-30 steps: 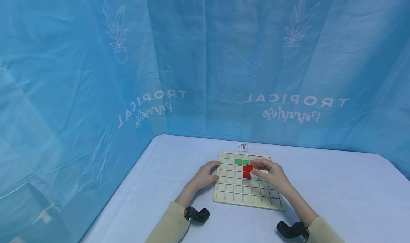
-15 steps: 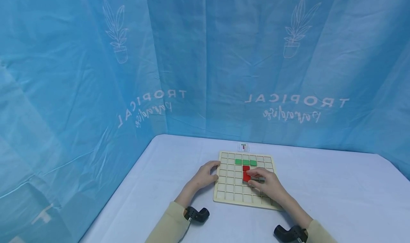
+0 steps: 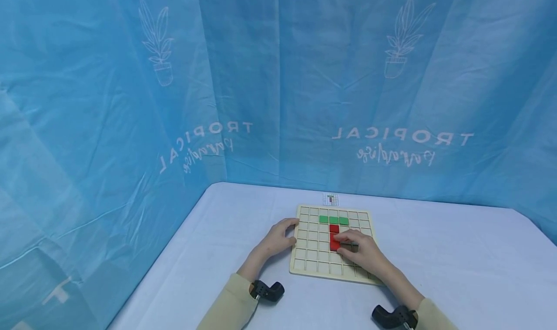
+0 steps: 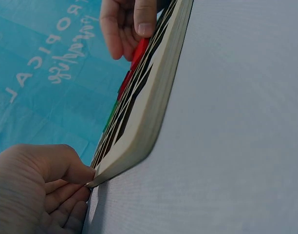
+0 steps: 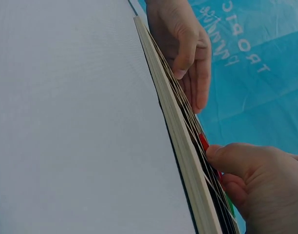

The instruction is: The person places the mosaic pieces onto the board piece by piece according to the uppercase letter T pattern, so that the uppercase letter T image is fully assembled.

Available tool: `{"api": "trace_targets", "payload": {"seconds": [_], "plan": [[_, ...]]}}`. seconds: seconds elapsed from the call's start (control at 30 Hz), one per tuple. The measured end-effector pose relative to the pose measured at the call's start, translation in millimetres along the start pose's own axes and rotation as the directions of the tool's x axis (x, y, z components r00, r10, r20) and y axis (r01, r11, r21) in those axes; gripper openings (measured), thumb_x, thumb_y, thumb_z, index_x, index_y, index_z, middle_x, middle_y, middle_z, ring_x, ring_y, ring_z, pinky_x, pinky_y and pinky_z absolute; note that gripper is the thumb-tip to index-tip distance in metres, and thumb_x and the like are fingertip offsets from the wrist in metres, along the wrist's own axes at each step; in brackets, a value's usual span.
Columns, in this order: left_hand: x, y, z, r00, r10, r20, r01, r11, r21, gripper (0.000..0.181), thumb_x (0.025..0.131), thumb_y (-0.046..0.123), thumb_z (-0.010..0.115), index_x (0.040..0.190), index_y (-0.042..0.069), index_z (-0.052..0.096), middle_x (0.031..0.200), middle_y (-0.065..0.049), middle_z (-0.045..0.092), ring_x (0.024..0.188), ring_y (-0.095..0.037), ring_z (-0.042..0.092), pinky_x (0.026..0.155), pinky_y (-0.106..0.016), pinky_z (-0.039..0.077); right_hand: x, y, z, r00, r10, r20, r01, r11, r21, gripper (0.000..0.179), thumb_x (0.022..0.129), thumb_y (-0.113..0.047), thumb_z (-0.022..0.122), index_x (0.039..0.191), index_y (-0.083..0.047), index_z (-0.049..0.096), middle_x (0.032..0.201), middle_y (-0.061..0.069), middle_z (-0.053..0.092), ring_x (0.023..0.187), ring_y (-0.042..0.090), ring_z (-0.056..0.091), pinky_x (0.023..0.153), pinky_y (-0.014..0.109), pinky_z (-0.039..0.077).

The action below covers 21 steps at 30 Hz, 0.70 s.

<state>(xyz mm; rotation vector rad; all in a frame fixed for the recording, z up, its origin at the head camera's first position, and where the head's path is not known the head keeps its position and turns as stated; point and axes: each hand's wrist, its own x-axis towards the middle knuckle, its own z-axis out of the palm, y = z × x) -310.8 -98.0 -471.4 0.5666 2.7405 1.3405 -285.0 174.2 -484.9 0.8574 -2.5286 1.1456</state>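
Note:
A pale wooden grid board [image 3: 317, 268] lies on the white table. Three green square tiles [image 3: 333, 220] form a row near its far side, with a red tile [image 3: 334, 228] under the middle one. Lower in that column, red tile surface [image 3: 334, 246] shows beside my right hand [image 3: 361, 251], whose thumb and fingertips pinch a red square tile [image 4: 139, 54] at the board. My left hand [image 3: 276, 236] holds the board's left edge, thumb and bent fingers against it. The right fingers partly cover the red tiles.
Behind the board lies a small printed grid card [image 3: 330, 200] with a green and red T pattern. Blue curtains [image 3: 278, 103] hang at the back and left. Black wrist devices [image 3: 267, 291] sit on both forearms.
My right hand has moved from the upper red tile toward me, down the column. The third green tile is now uncovered, and the red column reaches lower. The left hand stays put.

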Motion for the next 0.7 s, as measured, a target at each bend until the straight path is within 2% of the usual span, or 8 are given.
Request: {"api": "trace_targets", "payload": {"seconds": [0.3, 0.43, 0.5, 0.6, 0.7], "plan": [[3.1, 0.0, 3.1, 1.0, 0.009, 0.003, -0.009, 1.0, 0.0, 0.057, 0.082, 0.001, 0.059, 0.137, -0.001, 0.045, 0.14, -0.013, 0.044, 0.133, -0.027, 0.036, 0.109, -0.041, 0.031, -1.3, 1.0, -3.1, 1.0, 0.006, 0.003, -0.006, 1.0, -0.016, 0.033, 0.078, -0.009, 0.077, 0.11, -0.012, 0.068, 0.108, -0.006, 0.064, 0.098, 0.011, 0.061, 0.084, 0.031, 0.054], [2.5, -0.8, 3.9, 1.0, 0.014, -0.002, -0.014, 1.0, 0.003, 0.057, 0.081, 0.002, 0.059, 0.137, 0.0, 0.045, 0.14, -0.013, 0.044, 0.133, -0.027, 0.037, 0.109, -0.041, 0.031, -1.9, 1.5, -4.0, 0.996, 0.08, -0.037, -0.078, 0.996, 0.052, 0.03, 0.081, -0.014, 0.074, 0.111, -0.011, 0.068, 0.107, -0.005, 0.066, 0.096, 0.013, 0.063, 0.083, 0.031, 0.054], [1.7, -0.8, 3.8, 1.0, 0.012, 0.001, -0.012, 1.0, 0.003, 0.057, 0.081, 0.002, 0.059, 0.137, 0.0, 0.045, 0.14, -0.013, 0.044, 0.133, -0.027, 0.037, 0.11, -0.041, 0.031, -0.8, 0.2, -8.4, 0.988, 0.135, -0.076, -0.125, 0.984, 0.126, 0.029, 0.085, -0.016, 0.071, 0.113, -0.009, 0.067, 0.107, 0.0, 0.066, 0.097, 0.017, 0.063, 0.082, 0.031, 0.054], [1.4, 0.2, 1.6, 1.0, 0.005, 0.006, -0.005, 1.0, 0.013, 0.056, 0.083, 0.004, 0.057, 0.137, -0.001, 0.045, 0.14, -0.014, 0.044, 0.132, -0.028, 0.037, 0.109, -0.042, 0.031, 4.9, -3.5, -23.7, 0.963, 0.22, -0.154, -0.182, 0.956, 0.228, 0.032, 0.09, -0.023, 0.066, 0.115, -0.005, 0.065, 0.109, 0.009, 0.066, 0.098, 0.02, 0.062, 0.082, 0.026, 0.054], [3.6, 5.6, -6.9, 1.0, -0.004, -0.023, 0.004, 1.0, 0.008, 0.051, 0.089, 0.01, 0.054, 0.137, -0.002, 0.045, 0.139, -0.017, 0.045, 0.13, -0.031, 0.039, 0.107, -0.044, 0.034, 14.8, -2.5, -47.6, 0.942, 0.253, -0.222, -0.186, 0.941, 0.284, 0.035, 0.093, -0.029, 0.059, 0.119, -0.004, 0.063, 0.113, 0.012, 0.064, 0.099, 0.017, 0.059, 0.08, 0.021, 0.051]]}}
